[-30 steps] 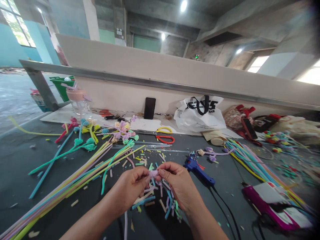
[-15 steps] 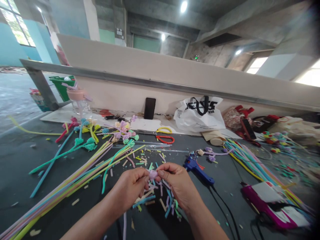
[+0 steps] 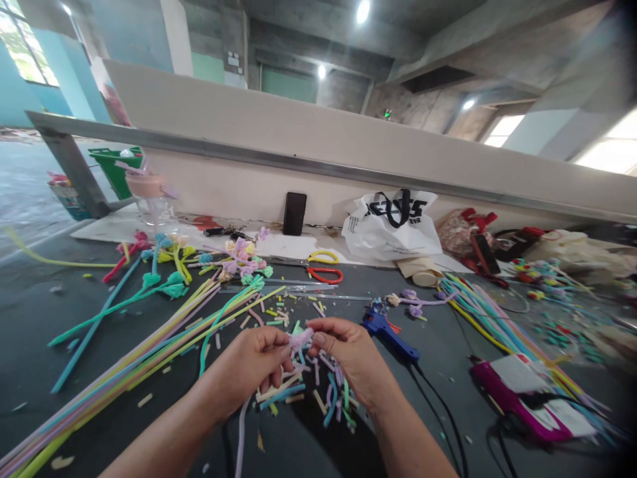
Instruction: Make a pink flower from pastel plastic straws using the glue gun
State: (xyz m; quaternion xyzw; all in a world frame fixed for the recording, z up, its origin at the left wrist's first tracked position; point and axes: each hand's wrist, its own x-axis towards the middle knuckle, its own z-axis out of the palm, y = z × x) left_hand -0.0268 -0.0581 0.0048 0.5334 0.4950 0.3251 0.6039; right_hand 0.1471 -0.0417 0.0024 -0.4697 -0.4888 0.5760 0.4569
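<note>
Left hand [image 3: 256,362], right hand [image 3: 348,355] pinch lilac piece [image 3: 300,340], seemingly unfinished; formed flowers [image 3: 243,257] at their 11 o'clock, strands [image 3: 99,390] 9.

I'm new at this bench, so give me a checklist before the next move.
1. Left hand gripping the fuzzy lilac piece: ok.
2. Right hand holding the same piece: ok.
3. Blue plastic glue gun apart from both hands: ok, right of them.
4. Glue gun cool: cannot tell.
5. Scissors with red and yellow handles lying clear of both hands: ok.
6. Dark tabletop beneath the hands free of multicoloured fuzzy scraps: not ok, many there.
</note>
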